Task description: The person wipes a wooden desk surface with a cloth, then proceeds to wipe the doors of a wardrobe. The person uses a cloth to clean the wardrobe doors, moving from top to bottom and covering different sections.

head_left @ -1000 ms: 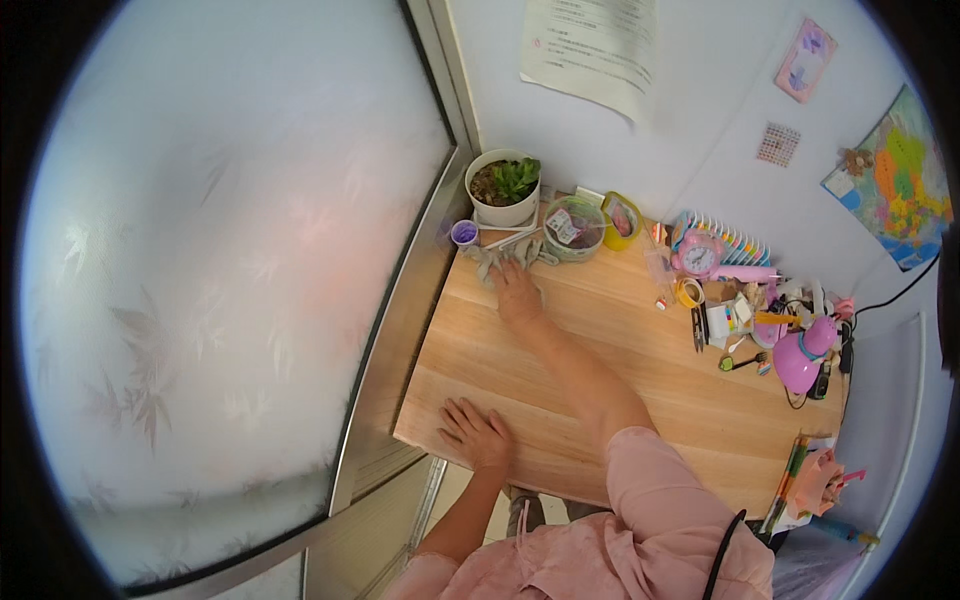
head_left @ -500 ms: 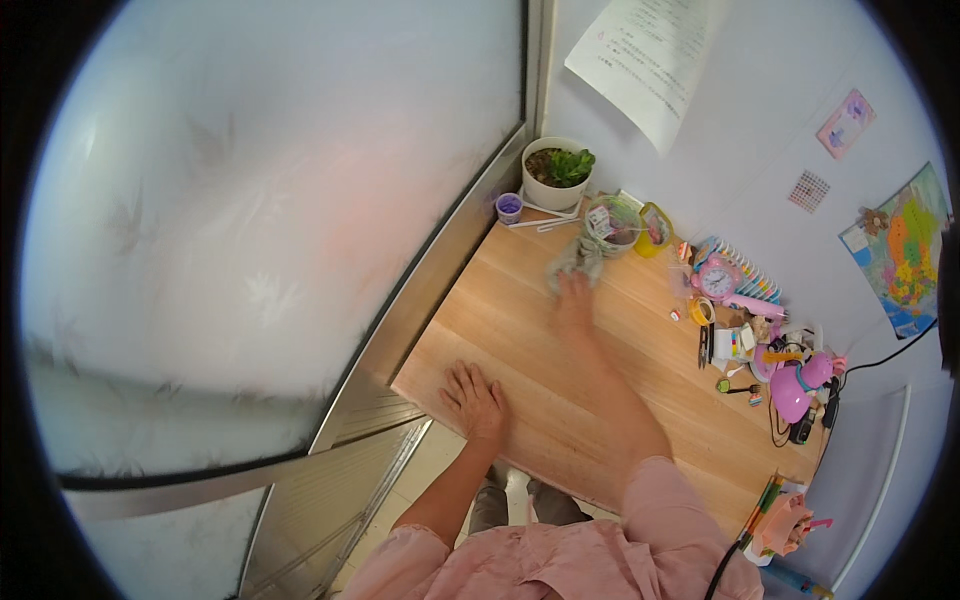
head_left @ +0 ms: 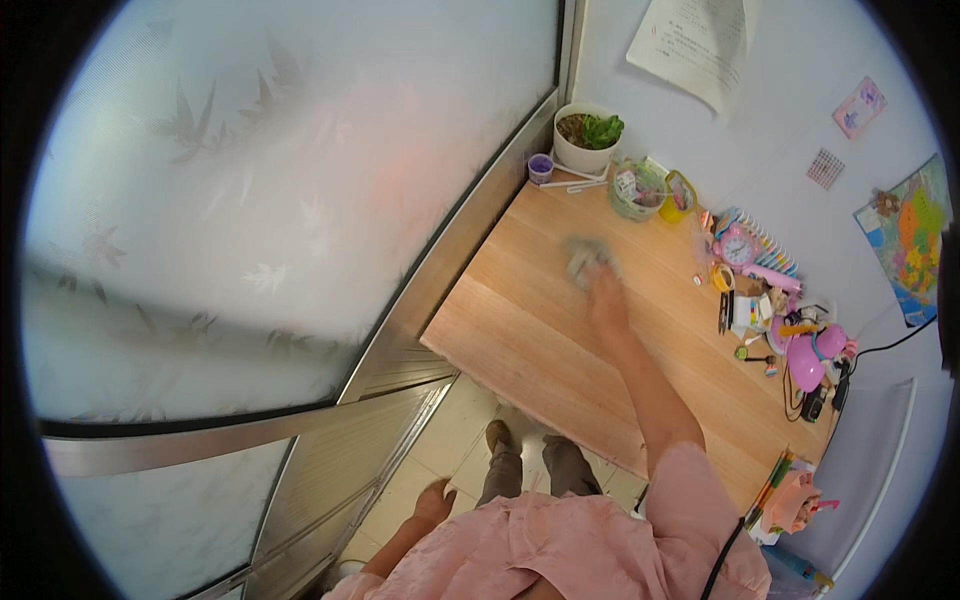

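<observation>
My right hand (head_left: 606, 289) is over the middle of the wooden desk (head_left: 520, 310), closed on a grey-green cleaning cloth (head_left: 588, 260) that lies against the desktop. Motion blurs the cloth and the fingertips. Beyond it, at the back edge, stand a clear tub of small items (head_left: 636, 192) and a yellow container (head_left: 679, 196). My left hand (head_left: 434, 500) hangs off the desk, low beside my body above the floor. Nothing shows in it; its thumb stands a little apart and its fingers look loosely open.
A white pot with a green plant (head_left: 586, 140) and a purple cup (head_left: 540, 168) occupy the far corner. Along the right wall sit a pink alarm clock (head_left: 737, 248), small stationery and a pink lamp (head_left: 806, 362). A frosted glass panel (head_left: 250, 220) borders the left.
My right hand has drawn the cloth back from the clear tub toward me. My left hand has lifted off the desktop and dropped to my side. The view has shifted somewhat.
</observation>
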Demonstrator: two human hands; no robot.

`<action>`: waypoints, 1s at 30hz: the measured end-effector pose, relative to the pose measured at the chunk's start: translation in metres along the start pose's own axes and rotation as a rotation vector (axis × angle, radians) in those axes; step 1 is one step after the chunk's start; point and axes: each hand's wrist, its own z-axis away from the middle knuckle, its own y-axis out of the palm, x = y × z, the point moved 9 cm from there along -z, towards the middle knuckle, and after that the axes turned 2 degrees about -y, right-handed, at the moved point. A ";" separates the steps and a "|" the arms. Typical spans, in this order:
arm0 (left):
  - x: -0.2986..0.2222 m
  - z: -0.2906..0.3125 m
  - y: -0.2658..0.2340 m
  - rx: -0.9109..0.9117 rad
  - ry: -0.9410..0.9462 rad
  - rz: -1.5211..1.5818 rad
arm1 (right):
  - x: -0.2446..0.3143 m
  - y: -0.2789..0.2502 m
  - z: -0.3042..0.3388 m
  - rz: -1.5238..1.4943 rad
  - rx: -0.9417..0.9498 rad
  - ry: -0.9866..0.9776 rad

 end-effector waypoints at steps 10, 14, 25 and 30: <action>0.287 0.059 0.128 0.229 -0.005 -0.465 | 0.208 0.097 0.046 -0.054 0.351 -0.327; 0.281 0.043 0.078 -0.027 -0.133 0.220 | 0.199 0.061 0.128 -0.092 0.382 -0.499; 0.073 0.005 -0.103 -0.298 -0.053 0.612 | 0.015 -0.038 0.199 0.064 -0.229 0.349; 0.056 0.015 -0.117 -0.345 -0.031 0.616 | 0.145 0.030 0.177 -0.033 0.409 -0.180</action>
